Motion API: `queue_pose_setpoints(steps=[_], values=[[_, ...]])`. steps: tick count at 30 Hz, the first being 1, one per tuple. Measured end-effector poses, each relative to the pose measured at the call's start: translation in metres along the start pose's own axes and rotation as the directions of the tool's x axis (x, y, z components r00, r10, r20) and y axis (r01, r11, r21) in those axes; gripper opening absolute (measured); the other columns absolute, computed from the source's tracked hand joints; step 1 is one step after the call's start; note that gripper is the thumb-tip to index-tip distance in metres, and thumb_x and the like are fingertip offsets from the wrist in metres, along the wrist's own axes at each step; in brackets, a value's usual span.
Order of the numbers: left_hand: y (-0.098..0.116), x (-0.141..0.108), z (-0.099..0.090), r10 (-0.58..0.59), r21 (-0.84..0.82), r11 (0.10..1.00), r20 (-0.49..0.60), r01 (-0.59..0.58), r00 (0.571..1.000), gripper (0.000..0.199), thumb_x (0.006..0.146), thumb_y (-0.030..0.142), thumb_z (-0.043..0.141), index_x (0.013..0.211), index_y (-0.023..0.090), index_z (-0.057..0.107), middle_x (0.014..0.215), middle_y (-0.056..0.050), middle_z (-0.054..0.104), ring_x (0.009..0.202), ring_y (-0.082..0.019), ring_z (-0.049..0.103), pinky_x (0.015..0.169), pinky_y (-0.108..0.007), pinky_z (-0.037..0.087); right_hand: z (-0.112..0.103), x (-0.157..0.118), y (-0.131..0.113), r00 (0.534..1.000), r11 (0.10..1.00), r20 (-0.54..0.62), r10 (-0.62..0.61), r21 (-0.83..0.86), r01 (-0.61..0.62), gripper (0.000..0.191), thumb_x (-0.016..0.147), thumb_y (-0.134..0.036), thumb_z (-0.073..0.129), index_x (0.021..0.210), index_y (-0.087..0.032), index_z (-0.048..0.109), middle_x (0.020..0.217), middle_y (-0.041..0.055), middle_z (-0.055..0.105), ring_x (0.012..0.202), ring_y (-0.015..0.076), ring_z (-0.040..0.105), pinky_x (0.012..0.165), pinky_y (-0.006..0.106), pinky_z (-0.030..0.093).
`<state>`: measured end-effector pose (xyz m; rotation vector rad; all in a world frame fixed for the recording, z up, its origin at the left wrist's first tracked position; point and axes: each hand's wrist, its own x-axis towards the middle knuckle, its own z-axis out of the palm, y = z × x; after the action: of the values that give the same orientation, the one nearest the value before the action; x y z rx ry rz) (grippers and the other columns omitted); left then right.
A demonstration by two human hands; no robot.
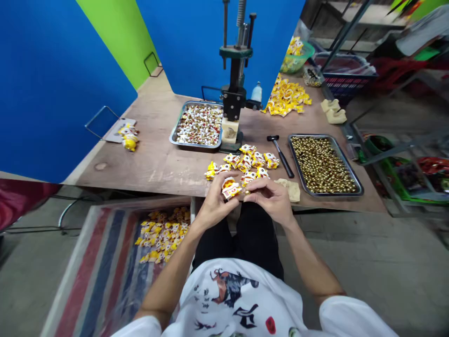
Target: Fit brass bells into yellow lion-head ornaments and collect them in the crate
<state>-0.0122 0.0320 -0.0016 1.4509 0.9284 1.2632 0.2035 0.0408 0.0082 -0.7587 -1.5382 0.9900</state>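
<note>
My left hand [216, 202] is closed around a small yellow-and-white toy animal head [231, 188] at the table's front edge. Close beside it, my right hand [270, 199] has thumb and fingers pinched together; whatever is between the fingertips is too small to make out. Just beyond both hands lies a loose group of similar toy heads [244, 162] with black eyes and red-and-white mouths. A black-handled hammer [281, 157] rests right of the group. Under my right hand's far side sits a beige block [289, 189], partly covered.
A hand press [234, 89] stands mid-table. Metal trays hold white-and-red pieces [199, 124] and gold beads [322, 164]. Yellow parts [287, 96] are heaped at the back right. Two toys [128, 137] lie far left. A striped-lined box [101, 262] with many toys stands below left.
</note>
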Motion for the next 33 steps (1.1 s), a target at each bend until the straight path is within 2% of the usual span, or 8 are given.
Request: queue_pose_setpoints(steps=[4, 8, 13, 20, 26, 30, 33], values=[[-0.002, 0.001, -0.006, 0.101, 0.241, 0.962, 0.118, -0.127, 0.988, 0.067, 0.089, 0.016, 0.079, 0.150, 0.027, 0.054, 0.146, -0.012, 0.059, 0.137, -0.032, 0.060, 0.119, -0.048, 0.055, 0.004, -0.004, -0.001, 0.981, 0.961, 0.001, -0.195, -0.198, 0.191, 0.017, 0.094, -0.028, 0.095, 0.108, -0.026, 0.085, 0.102, 0.0043, 0.085, 0.098, 0.0235, 0.081, 0.099, 0.042, 0.066], [0.005, -0.001, -0.009, 0.167, 0.366, 0.899, 0.220, -0.241, 0.961, 0.064, 0.093, 0.012, 0.072, 0.151, 0.025, 0.048, 0.145, -0.014, 0.053, 0.141, -0.033, 0.056, 0.124, -0.054, 0.050, 0.003, -0.005, -0.001, 0.955, 0.909, 0.030, -0.296, -0.296, 0.292, 0.018, 0.095, -0.021, 0.092, 0.110, -0.027, 0.083, 0.105, 0.0050, 0.084, 0.100, 0.0243, 0.081, 0.098, 0.042, 0.067], [0.013, -0.005, -0.007, 0.167, 0.419, 0.867, 0.266, -0.270, 0.949, 0.064, 0.096, 0.006, 0.066, 0.153, 0.025, 0.042, 0.145, -0.016, 0.049, 0.142, -0.032, 0.054, 0.126, -0.054, 0.049, -0.003, -0.005, -0.003, 0.945, 0.888, 0.110, -0.308, -0.324, 0.327, 0.018, 0.098, -0.020, 0.089, 0.113, -0.026, 0.082, 0.107, 0.0059, 0.085, 0.099, 0.0244, 0.082, 0.092, 0.041, 0.068], [0.014, -0.006, -0.004, 0.161, 0.409, 0.877, 0.245, -0.253, 0.956, 0.067, 0.096, 0.003, 0.066, 0.153, 0.027, 0.040, 0.145, -0.015, 0.047, 0.141, -0.032, 0.053, 0.126, -0.054, 0.051, -0.005, -0.007, 0.001, 0.914, 0.846, 0.168, -0.369, -0.345, 0.405, 0.023, 0.099, -0.015, 0.087, 0.117, -0.026, 0.081, 0.109, 0.0068, 0.084, 0.095, 0.0236, 0.082, 0.088, 0.040, 0.067], [0.016, -0.009, -0.003, 0.187, 0.454, 0.837, 0.289, -0.307, 0.939, 0.075, 0.093, 0.003, 0.066, 0.157, 0.027, 0.036, 0.147, -0.017, 0.042, 0.146, -0.036, 0.046, 0.127, -0.061, 0.049, -0.004, -0.010, -0.004, 0.909, 0.814, 0.179, -0.376, -0.404, 0.417, 0.040, 0.101, -0.015, 0.084, 0.138, -0.030, 0.078, 0.118, 0.0075, 0.085, 0.108, 0.0266, 0.083, 0.098, 0.044, 0.068], [0.020, -0.012, -0.004, 0.203, 0.458, 0.817, 0.340, -0.350, 0.918, 0.078, 0.095, 0.005, 0.066, 0.161, 0.029, 0.031, 0.150, -0.018, 0.041, 0.149, -0.037, 0.044, 0.126, -0.060, 0.051, -0.004, -0.015, -0.011, 0.904, 0.809, 0.233, -0.359, -0.405, 0.426, 0.048, 0.103, -0.013, 0.081, 0.146, -0.033, 0.077, 0.127, 0.0083, 0.084, 0.116, 0.0267, 0.082, 0.102, 0.044, 0.068], [0.023, -0.015, -0.004, 0.215, 0.430, 0.831, 0.336, -0.353, 0.917, 0.077, 0.095, 0.006, 0.070, 0.159, 0.028, 0.033, 0.147, -0.018, 0.042, 0.146, -0.036, 0.046, 0.123, -0.058, 0.053, -0.002, -0.020, -0.011, 0.903, 0.821, 0.225, -0.366, -0.378, 0.427, 0.055, 0.102, -0.008, 0.079, 0.150, -0.034, 0.075, 0.132, 0.0075, 0.083, 0.120, 0.0263, 0.081, 0.106, 0.044, 0.068]])
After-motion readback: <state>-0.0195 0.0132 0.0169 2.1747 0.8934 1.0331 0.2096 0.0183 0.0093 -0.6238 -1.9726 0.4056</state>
